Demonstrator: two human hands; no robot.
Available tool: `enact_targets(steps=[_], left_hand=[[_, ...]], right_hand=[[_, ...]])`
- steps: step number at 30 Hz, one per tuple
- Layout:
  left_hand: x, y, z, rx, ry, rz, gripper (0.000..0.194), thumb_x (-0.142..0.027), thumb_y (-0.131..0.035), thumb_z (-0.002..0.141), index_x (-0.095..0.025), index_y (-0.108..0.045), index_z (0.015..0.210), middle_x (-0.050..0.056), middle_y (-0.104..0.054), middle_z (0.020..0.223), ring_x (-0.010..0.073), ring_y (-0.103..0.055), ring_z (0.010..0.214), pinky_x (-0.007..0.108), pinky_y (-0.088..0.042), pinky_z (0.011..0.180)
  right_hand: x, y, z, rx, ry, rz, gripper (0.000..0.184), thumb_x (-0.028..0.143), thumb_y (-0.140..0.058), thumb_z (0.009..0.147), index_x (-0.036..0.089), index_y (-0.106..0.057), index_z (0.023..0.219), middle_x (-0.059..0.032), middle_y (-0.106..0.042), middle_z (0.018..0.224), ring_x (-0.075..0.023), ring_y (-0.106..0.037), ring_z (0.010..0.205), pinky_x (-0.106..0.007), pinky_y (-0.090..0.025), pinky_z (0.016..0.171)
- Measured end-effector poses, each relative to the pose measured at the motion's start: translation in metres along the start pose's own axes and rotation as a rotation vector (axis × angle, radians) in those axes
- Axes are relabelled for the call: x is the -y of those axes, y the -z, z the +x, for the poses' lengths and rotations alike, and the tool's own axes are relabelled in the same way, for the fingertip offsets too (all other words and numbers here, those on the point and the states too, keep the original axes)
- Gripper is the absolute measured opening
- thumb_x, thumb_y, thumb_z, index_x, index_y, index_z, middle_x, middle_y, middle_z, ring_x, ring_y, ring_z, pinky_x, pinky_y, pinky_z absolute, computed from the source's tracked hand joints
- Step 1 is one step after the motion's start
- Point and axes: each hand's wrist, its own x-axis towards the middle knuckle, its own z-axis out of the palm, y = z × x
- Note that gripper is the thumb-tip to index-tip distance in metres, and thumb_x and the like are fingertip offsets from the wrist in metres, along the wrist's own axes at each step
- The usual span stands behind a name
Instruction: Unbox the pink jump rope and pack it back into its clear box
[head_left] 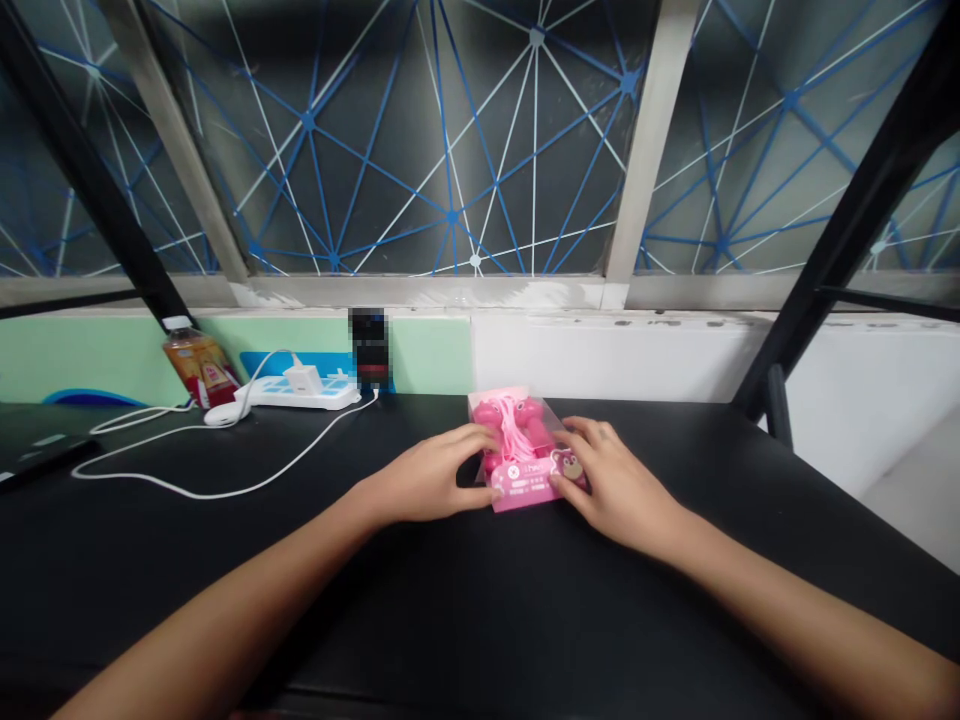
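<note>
From the head camera, a clear plastic pack (519, 450) of pink goods sits on the black table (480, 625), just in front of the person, between both hands. The left hand (424, 476) curves against its left side, and the right hand (616, 482) lies over its right corner, fingers loosely spread; neither clearly pinches, though both touch it. The contents look like pink corded earphones, but the wrapping and fingers hide them. Farther off, left of the pack, stand a juice bottle (199, 366) and a power strip (298, 394), with a white cable (225, 488) trailing over the table. A black object (369, 350) beside the strip is pixelated beyond recognition.
</note>
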Motion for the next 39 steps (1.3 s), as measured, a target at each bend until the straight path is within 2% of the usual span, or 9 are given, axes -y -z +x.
enact_targets(steps=[6, 9, 12, 15, 23, 28, 32, 35, 39], left_hand=[[0.002, -0.006, -0.002, -0.004, 0.001, 0.004, 0.05, -0.04, -0.074, 0.079, -0.026, -0.056, 0.124, 0.006, -0.055, 0.134, 0.0248, -0.053, 0.123, 0.037, -0.044, 0.105], [0.003, -0.007, -0.001, -0.03, -0.005, 0.018, 0.041, -0.034, -0.069, 0.082, -0.024, -0.056, 0.12, 0.006, -0.057, 0.129, 0.0236, -0.056, 0.118, 0.037, -0.045, 0.101], [0.006, -0.005, -0.001, -0.066, -0.018, 0.041, 0.027, -0.022, -0.058, 0.087, -0.023, -0.058, 0.114, 0.006, -0.06, 0.123, 0.0208, -0.059, 0.11, 0.034, -0.048, 0.095], [0.009, -0.003, -0.001, -0.071, -0.006, 0.043, 0.023, -0.018, -0.053, 0.088, -0.022, -0.058, 0.109, 0.005, -0.061, 0.116, 0.018, -0.061, 0.096, 0.031, -0.05, 0.083], [0.01, -0.009, -0.001, -0.116, 0.08, 0.016, 0.019, -0.023, -0.058, 0.086, -0.023, -0.06, 0.105, 0.005, -0.056, 0.112, 0.0129, -0.058, 0.078, 0.027, -0.048, 0.072], [0.012, -0.01, 0.001, -0.029, 0.208, -0.095, 0.013, -0.024, -0.053, 0.089, -0.022, -0.056, 0.102, -0.004, -0.055, 0.068, 0.0116, -0.053, 0.059, 0.023, -0.041, 0.057], [0.011, 0.0, 0.0, 0.097, 0.222, -0.265, 0.017, -0.024, -0.055, 0.088, -0.02, -0.055, 0.104, -0.004, -0.06, 0.069, 0.0113, -0.056, 0.061, 0.022, -0.043, 0.058], [0.009, 0.011, -0.002, 0.212, 0.191, -0.363, 0.028, -0.022, -0.059, 0.084, -0.019, -0.055, 0.111, -0.001, -0.063, 0.079, 0.0114, -0.058, 0.068, 0.021, -0.045, 0.061], [0.007, 0.013, -0.002, 0.212, 0.144, -0.31, 0.029, -0.017, -0.057, 0.083, -0.02, -0.056, 0.111, -0.002, -0.062, 0.078, 0.0103, -0.056, 0.066, 0.02, -0.044, 0.06]], right_hand=[[-0.01, -0.012, 0.006, 0.008, -0.104, 0.118, 0.046, 0.041, -0.055, 0.092, 0.018, -0.049, 0.131, -0.0155, -0.058, 0.122, -0.0307, -0.059, 0.11, -0.049, -0.051, 0.092], [-0.01, -0.011, 0.006, 0.035, -0.164, 0.203, 0.04, 0.044, -0.051, 0.094, 0.019, -0.053, 0.126, -0.0125, -0.064, 0.11, -0.0262, -0.065, 0.092, -0.044, -0.055, 0.081], [-0.006, -0.003, 0.004, 0.08, -0.14, 0.266, 0.036, 0.045, -0.057, 0.092, 0.022, -0.057, 0.12, -0.0088, -0.066, 0.11, -0.0234, -0.066, 0.09, -0.039, -0.055, 0.078], [-0.003, 0.004, 0.001, 0.135, -0.104, 0.276, 0.039, 0.04, -0.064, 0.087, 0.025, -0.056, 0.122, -0.0055, -0.067, 0.111, -0.0221, -0.066, 0.092, -0.037, -0.054, 0.079], [-0.009, 0.003, 0.007, 0.155, -0.203, 0.433, 0.017, 0.028, -0.058, 0.089, 0.022, -0.059, 0.104, -0.0024, -0.069, 0.084, -0.0172, -0.065, 0.068, -0.031, -0.051, 0.064], [-0.005, 0.006, 0.007, 0.187, -0.273, 0.531, 0.014, 0.028, -0.058, 0.088, 0.021, -0.054, 0.1, -0.0006, -0.067, 0.073, -0.0173, -0.065, 0.062, -0.03, -0.05, 0.057], [-0.002, 0.018, 0.004, 0.383, -0.313, 0.643, 0.017, 0.028, -0.055, 0.09, 0.023, -0.048, 0.105, 0.0025, -0.066, 0.067, -0.0163, -0.065, 0.056, -0.027, -0.048, 0.053], [-0.005, 0.027, 0.003, 0.523, -0.264, 0.781, 0.028, 0.028, -0.057, 0.089, 0.023, -0.046, 0.114, 0.0009, -0.068, 0.076, -0.0172, -0.068, 0.066, -0.027, -0.05, 0.059], [-0.008, 0.029, 0.003, 0.546, -0.199, 0.8, 0.035, 0.028, -0.06, 0.087, 0.023, -0.047, 0.118, 0.0009, -0.068, 0.079, -0.0173, -0.067, 0.07, -0.028, -0.05, 0.062]])
